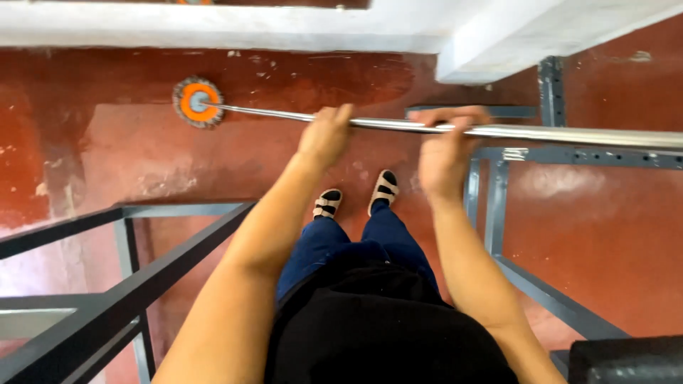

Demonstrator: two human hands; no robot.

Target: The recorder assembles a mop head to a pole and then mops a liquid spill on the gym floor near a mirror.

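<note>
The person stands on the red painted floor (612, 242) with both arms stretched forward, holding a long metal mop pole (398, 125) almost level in front of them. The left hand (326, 135) is wrapped over the pole from above, its grip closed round the shaft; the right hand (445, 146) sits just beside it further back along the pole, fingers (455, 114) curled over the top, also closed on it. With the two hands set a little apart like this, the long shaft can be steered and pressed rather than merely carried.

The pole runs on to the left and ends in a round mop head (197, 102), orange in the middle with a grey fringed rim, lying on the floor close under the white wall ledge (213, 28). The far end of the pole passes out of view to the right.

Below the hands show the person's sandalled feet (356, 199), side by side, well back from the mop head, so the reach comes from the pole's length. Grey metal frames (128, 284) stand to either side: one at the lower left, another at the right (498, 206) beneath the pole, and the person stands between them.
</note>
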